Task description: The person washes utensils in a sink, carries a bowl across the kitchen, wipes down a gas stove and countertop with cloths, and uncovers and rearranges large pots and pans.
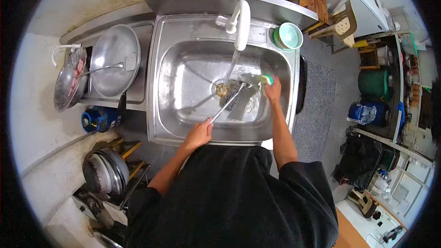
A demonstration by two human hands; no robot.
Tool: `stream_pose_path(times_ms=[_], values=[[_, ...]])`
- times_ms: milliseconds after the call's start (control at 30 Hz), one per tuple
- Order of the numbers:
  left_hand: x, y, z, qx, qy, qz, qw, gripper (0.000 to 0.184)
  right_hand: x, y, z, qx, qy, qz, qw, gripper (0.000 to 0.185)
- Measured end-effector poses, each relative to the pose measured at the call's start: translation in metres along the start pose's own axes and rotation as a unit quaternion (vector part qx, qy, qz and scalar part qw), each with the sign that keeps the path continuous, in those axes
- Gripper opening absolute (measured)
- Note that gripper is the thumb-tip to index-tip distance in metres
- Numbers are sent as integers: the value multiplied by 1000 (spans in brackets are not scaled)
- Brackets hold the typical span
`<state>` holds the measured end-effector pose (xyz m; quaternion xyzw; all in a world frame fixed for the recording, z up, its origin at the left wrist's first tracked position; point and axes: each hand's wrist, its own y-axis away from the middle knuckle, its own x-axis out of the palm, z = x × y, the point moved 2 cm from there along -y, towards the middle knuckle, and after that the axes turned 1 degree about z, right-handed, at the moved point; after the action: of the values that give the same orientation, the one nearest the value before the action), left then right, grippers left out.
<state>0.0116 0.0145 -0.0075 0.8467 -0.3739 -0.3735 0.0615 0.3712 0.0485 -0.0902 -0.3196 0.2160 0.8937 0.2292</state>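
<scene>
My left hand (200,134) is closed around the handle of a long metal cooking utensil (228,103), slanting up and right over the sink. Its far end is close to my right hand; glare and shadow blur its shape, so I cannot tell which kind it is. In my right hand (273,91) is a green-and-yellow sponge (266,79), held near that far end. Water runs from the white faucet (242,25) into the steel sink (171,96). Yellowish food scraps (222,90) sit at the drain.
A teal tub (288,36) stands on the sink's back right corner. On the left counter are a large wok (108,76) with a spatula (130,62) across it and a pan (64,87) holding pinkish pieces. Stacked pans (108,172) sit lower left; shelving (398,87) lines the right.
</scene>
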Motion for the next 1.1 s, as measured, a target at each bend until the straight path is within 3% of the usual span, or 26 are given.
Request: stream_pose_path(times_ms=[67, 100, 167, 300, 400, 567, 633, 700, 800, 867, 933, 967, 1000, 1033, 1100], values=[[-11, 6, 6, -6, -13, -28, 1000, 38, -2, 4, 25, -112, 75, 4, 991, 49], [-1, 10, -13, -12, 0, -13, 1000, 38, -7, 15, 6, -98, 87, 13, 991, 49], [-4, -2, -17, -83, -63, 93, 990, 38, 32, 11, -14, -130, 104, 67, 984, 41], [8, -5, -1, -46, -95, 41, 994, 35, 54, 29, 12, -162, 113, 23, 980, 38], [10, -5, -1, -33, -37, 42, 998, 34, 33, 50, 41, -269, 166, 91, 944, 41], [9, -8, -12, -1, -58, 14, 998, 32, 41, 76, 43, -263, 190, 86, 942, 44], [21, -8, 3, -5, -48, 15, 999, 33, 46, 85, 41, -170, 152, 91, 969, 42], [25, -7, 6, -10, -39, 18, 999, 35, 50, 84, 37, -173, 157, 90, 968, 42], [10, -3, -7, 8, -68, 10, 998, 34, 41, 73, 39, -93, 134, 123, 979, 43], [-3, -3, -13, -18, -69, 51, 996, 31, 11, 58, 59, 129, -42, 344, 929, 42], [-15, -13, -13, -28, -70, 53, 996, 29, -9, 30, 43, 17, -147, 221, 964, 41], [-22, -19, -15, -42, -69, 58, 995, 28, -22, 4, 42, -79, -105, 66, 989, 42], [-37, -23, -26, -4, -102, 12, 995, 25, -68, 1, 96, -210, -68, -39, 975, 41], [-50, -28, -37, -6, -103, 10, 995, 25, -98, -1, 140, -127, -17, -109, 986, 36], [-73, -43, -56, -12, -145, 30, 989, 21, -138, -42, 162, -205, 15, -214, 955, 36]])
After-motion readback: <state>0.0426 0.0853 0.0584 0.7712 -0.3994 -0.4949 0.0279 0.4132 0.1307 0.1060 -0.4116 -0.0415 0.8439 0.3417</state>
